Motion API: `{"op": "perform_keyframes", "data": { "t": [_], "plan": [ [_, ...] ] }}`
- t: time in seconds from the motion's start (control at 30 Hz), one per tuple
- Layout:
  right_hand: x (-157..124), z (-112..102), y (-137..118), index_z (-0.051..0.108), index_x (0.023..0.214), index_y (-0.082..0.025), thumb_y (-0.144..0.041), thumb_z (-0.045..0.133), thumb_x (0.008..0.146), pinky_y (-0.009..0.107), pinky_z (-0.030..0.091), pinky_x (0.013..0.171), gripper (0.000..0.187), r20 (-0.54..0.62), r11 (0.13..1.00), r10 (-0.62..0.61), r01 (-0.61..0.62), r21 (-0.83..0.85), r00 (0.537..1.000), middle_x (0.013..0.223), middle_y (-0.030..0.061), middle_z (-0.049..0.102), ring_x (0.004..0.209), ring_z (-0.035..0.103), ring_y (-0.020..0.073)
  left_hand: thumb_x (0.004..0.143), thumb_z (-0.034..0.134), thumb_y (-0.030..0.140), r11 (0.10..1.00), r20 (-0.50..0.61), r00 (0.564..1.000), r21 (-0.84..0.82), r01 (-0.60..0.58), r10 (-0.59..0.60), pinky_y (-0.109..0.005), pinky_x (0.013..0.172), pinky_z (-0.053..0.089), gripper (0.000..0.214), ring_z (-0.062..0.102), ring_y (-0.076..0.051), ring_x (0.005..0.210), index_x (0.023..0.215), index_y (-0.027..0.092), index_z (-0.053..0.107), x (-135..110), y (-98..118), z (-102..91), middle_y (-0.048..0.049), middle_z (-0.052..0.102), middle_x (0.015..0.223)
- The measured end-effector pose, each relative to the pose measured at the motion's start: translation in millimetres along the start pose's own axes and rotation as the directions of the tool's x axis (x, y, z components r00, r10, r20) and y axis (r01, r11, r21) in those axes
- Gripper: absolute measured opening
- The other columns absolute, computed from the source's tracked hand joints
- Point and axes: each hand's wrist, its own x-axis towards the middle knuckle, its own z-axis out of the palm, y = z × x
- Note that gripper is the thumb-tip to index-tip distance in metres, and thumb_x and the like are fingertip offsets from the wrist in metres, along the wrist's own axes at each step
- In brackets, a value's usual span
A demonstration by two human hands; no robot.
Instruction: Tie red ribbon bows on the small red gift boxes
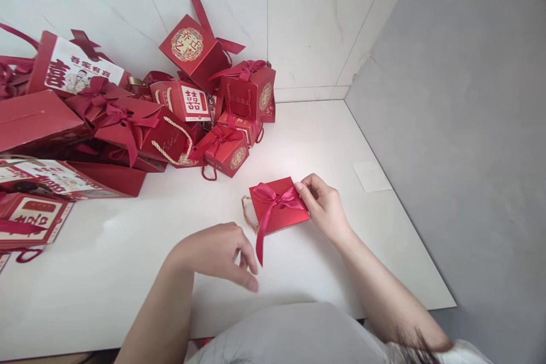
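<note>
Red gift box [279,209] at right hand [326,206] fingers, apart from left hand [219,253].

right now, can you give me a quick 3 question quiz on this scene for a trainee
1. Which of the hands touches the small red box? A) left B) right C) both
2. True or false: the left hand holds a box.
3. What is tied across the top of the small red box?

Key
1. B: the right hand has its fingers at the box's right edge.
2. False: it is empty, fingers spread above the white table.
3. A red ribbon bow, with one tail trailing toward the person.
</note>
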Motion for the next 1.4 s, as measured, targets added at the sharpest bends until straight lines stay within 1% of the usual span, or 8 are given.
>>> {"op": "perform_keyframes", "data": {
  "t": [0.13, 0.23, 0.3, 0.4, 0.57, 0.9, 1.17, 1.4],
  "plan": [
    [4, -9, -1, 0.06, 0.104, -0.024, -0.06, 0.047, 0.097, 0.029, 0.054, 0.063, 0.039, -0.003, 0.982, 0.036, -0.035, 0.185, 0.999, 0.082, 0.0022, 0.064, 0.071, 0.061, 0.0169, 0.084, 0.064, 0.052, 0.993, -0.301, 0.95, -0.096, 0.063, -0.089, -0.025, 0.058, 0.043, 0.032, 0.06, -0.015, 0.065, 0.074, 0.021, 0.068, -3, -13, -14.6, -0.0001, 0.067, 0.069],
    [7, -22, -3, 0.061, 0.107, -0.024, -0.057, 0.054, 0.094, 0.031, 0.059, 0.068, 0.036, 0.019, 0.961, 0.004, -0.009, 0.277, 1.0, 0.09, 0.0035, 0.065, 0.08, 0.064, 0.0181, 0.09, 0.058, 0.047, 0.988, -0.833, 0.553, -0.088, -0.128, -0.003, -0.025, 0.058, 0.043, 0.028, 0.057, -0.015, 0.07, 0.081, 0.021, 0.062, 8, -17, -15.5, -0.0007, 0.061, 0.076],
    [8, -30, -5, 0.064, 0.095, -0.024, -0.053, 0.059, 0.093, 0.032, 0.059, 0.069, 0.03, 0.038, 0.965, -0.037, 0.026, 0.261, 0.999, 0.086, 0.0028, 0.064, 0.079, 0.063, 0.0178, 0.09, 0.059, 0.041, 0.968, -0.951, 0.268, 0.091, -0.235, 0.155, -0.028, 0.067, 0.048, 0.021, 0.061, -0.017, 0.082, 0.085, 0.021, 0.064, 19, -17, -9.3, -0.0038, 0.063, 0.087],
    [5, -38, -8, 0.069, 0.076, -0.023, -0.044, 0.058, 0.096, 0.032, 0.056, 0.068, 0.031, 0.036, 0.973, -0.212, 0.207, 0.103, 0.977, 0.078, 0.0034, 0.063, 0.073, 0.062, 0.0174, 0.089, 0.058, 0.032, 0.886, -0.884, 0.094, 0.444, -0.133, 0.457, -0.035, 0.076, 0.052, 0.021, 0.062, -0.022, 0.093, 0.076, 0.023, 0.072, 34, -15, 4.4, -0.0073, 0.068, 0.097],
    [0, -36, -5, 0.076, 0.08, -0.025, -0.033, 0.056, 0.098, 0.034, 0.05, 0.061, 0.028, 0.119, 0.856, -0.48, 0.494, -0.155, 0.869, 0.078, 0.0054, 0.063, 0.069, 0.06, 0.0181, 0.083, 0.065, 0.025, 0.71, -0.708, 0.093, 0.704, 0.019, 0.7, -0.039, 0.076, 0.054, 0.018, 0.063, -0.025, 0.096, 0.094, 0.031, 0.078, 46, -17, 17.0, -0.0049, 0.075, 0.105],
    [5, -23, 0, 0.069, 0.118, -0.025, -0.032, 0.056, 0.098, 0.047, 0.055, 0.096, 0.024, 0.203, 0.699, -0.61, 0.641, -0.317, 0.766, 0.131, 0.0125, 0.063, 0.117, 0.061, 0.028, 0.087, 0.065, 0.024, 0.727, -0.701, 0.265, 0.686, -0.003, 0.662, -0.046, 0.099, 0.052, 0.037, 0.058, -0.03, 0.121, 0.124, 0.022, 0.067, 51, -15, 21.5, -0.0122, 0.062, 0.134],
    [1, -18, -4, 0.045, 0.146, -0.019, -0.049, 0.052, 0.099, 0.049, 0.051, 0.104, 0.056, 0.347, 0.661, -0.5, 0.609, -0.439, 0.793, 0.155, 0.0165, 0.044, 0.131, 0.055, 0.0312, 0.089, 0.066, 0.035, 0.817, -0.73, 0.388, 0.564, -0.123, 0.563, -0.05, 0.112, 0.045, 0.05, 0.048, -0.032, 0.136, 0.136, 0.019, 0.055, 51, -5, 31.3, -0.0153, 0.05, 0.149],
    [0, -16, -2, 0.017, 0.158, -0.023, -0.064, 0.051, 0.095, 0.051, 0.052, 0.102, 0.083, 0.396, 0.692, -0.429, 0.577, -0.433, 0.812, 0.161, 0.016, 0.033, 0.139, 0.049, 0.034, 0.091, 0.065, 0.03, 0.912, -0.852, 0.357, 0.288, -0.293, 0.384, -0.046, 0.116, 0.044, 0.064, 0.043, -0.027, 0.143, 0.15, 0.03, 0.041, 62, -8, 38.3, -0.0087, 0.047, 0.153]
  ]
}}
